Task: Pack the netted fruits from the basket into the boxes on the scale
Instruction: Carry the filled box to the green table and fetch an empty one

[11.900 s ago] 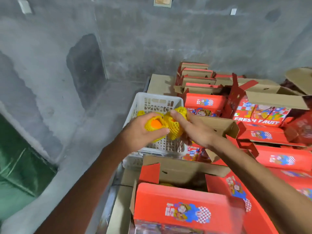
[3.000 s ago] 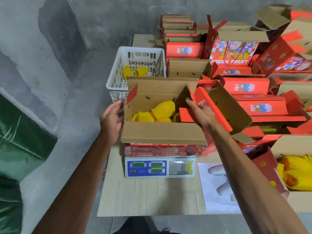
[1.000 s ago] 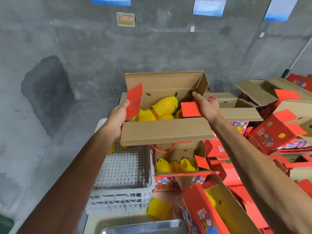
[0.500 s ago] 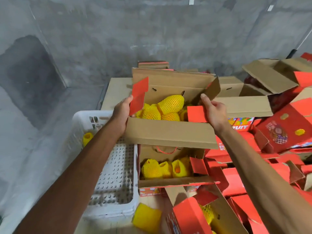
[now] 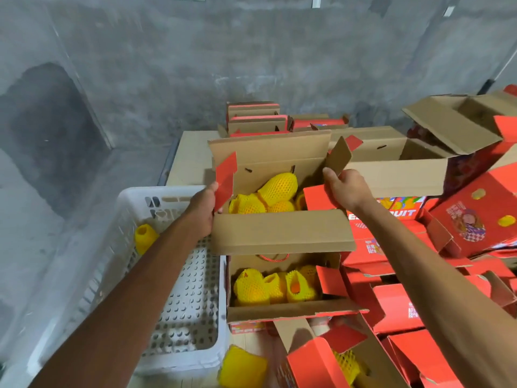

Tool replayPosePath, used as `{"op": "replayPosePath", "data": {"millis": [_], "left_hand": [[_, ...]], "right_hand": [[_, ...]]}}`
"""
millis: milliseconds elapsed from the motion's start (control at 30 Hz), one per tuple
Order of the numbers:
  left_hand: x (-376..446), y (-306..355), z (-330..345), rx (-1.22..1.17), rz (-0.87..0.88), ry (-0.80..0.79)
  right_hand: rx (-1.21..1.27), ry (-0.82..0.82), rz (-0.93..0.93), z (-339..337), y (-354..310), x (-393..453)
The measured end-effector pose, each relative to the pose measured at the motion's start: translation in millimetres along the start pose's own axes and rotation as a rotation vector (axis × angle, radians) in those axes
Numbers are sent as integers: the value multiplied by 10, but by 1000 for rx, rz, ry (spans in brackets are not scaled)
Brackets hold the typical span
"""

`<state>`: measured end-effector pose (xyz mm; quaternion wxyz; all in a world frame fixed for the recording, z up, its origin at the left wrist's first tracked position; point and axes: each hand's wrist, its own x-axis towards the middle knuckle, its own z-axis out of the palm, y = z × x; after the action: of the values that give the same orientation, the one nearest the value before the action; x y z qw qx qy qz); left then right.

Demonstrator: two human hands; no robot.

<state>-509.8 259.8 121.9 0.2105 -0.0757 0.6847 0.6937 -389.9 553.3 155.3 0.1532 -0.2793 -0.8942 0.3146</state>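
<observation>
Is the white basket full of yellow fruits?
No, the white basket shows mostly its bare, holed floor, with only one netted fruit visible at its far left side.

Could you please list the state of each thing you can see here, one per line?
Carried box: flaps open, holds netted fruits, held up at both ends.
Left hand: grips the box's left end.
Right hand: grips the box's right end.
Box below: open, holds netted fruit.
White basket: nearly empty, one yellow net inside.
Box behind: open; contents hidden.
</observation>
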Motion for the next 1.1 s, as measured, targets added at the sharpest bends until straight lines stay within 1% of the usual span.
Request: {"op": "replayPosePath", "data": {"millis": [100, 200, 300, 333, 433, 500, 600, 700, 767, 967, 1033, 1100], "left_hand": [[123, -102, 16, 87, -41, 69], [226, -139, 17, 167, -58, 22], [246, -117, 10, 353, -30, -81], [245, -112, 18, 453, -15, -96], [275, -157, 97, 787, 45, -83], [326, -202, 157, 853, 73, -51], [354, -204, 251, 839, 100, -6], [312, -256, 397, 967, 211, 88], [296, -295, 465, 1056, 255, 140], [446, -153, 354, 1228, 283, 89], [496, -155, 313, 1277, 307, 80], [550, -194, 279, 1310, 326, 100]], "right_hand": [[-269, -10, -37, 47, -31, 70], [-463, -1, -49, 122, -59, 168], [-555, 31, -60, 236, -67, 210], [-607, 40, -82, 284, -63, 213], [-818, 13, -155, 419, -25, 198], [-914, -22, -194, 503, 18, 195], [-936, -62, -173, 616, 37, 213], [-896, -71, -131, 672, 23, 219], [-904, -78, -132, 690, 21, 227], [-1034, -151, -179, 766, 60, 271], [-1006, -182, -163, 823, 95, 290], [-919, -238, -108, 855, 139, 322]]}}
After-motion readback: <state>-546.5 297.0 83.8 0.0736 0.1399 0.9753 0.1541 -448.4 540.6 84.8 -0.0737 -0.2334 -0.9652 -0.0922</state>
